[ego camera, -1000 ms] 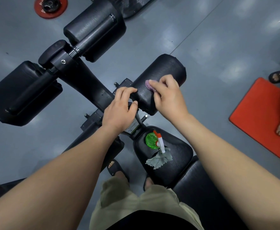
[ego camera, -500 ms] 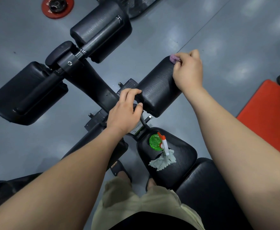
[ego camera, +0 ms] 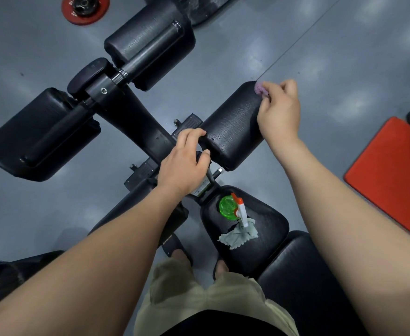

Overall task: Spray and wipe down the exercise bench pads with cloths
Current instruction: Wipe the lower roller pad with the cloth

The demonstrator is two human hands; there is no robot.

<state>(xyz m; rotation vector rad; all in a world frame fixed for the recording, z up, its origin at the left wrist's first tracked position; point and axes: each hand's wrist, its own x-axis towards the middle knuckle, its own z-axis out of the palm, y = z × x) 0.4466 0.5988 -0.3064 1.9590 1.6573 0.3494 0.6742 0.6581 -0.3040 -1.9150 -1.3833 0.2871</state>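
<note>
Purple cloth point(ego camera: 261, 89), balled small and nubbly, sits at the far end of the black roller pad point(ego camera: 233, 127). It is pinched in the right hand point(ego camera: 280, 112), whose fingers point(ego camera: 289, 86) curl tight round it so only a tuft shows against the pad's rim. The left hand point(ego camera: 182, 163) grips the pad's near end where it meets the frame point(ego camera: 138, 122), fingers hooked over the top and thumb tucked under, which we judge is there to steady the pad.

We take this to be the wiping step, with the cloth at the outer end of a pass. The pad is a short, fat cylinder in grained vinyl, and a few wet beads gleam near its inner end. We judge the next move calls for firm pressure back along the barrel and some turning of the roller to reach its underside.

Nearer us, on the rounded seat pad point(ego camera: 267, 229), a translucent green spray bottle point(ego camera: 230, 207) with a white and orange trigger rests beside and partly on a crumpled grey cloth point(ego camera: 239, 235). Further out, two larger pads point(ego camera: 148, 42) flank the frame on the smooth grey floor point(ego camera: 344, 57). A red weight plate point(ego camera: 85, 8) lies at the top and a red mat point(ego camera: 393, 175) lies to the right.
</note>
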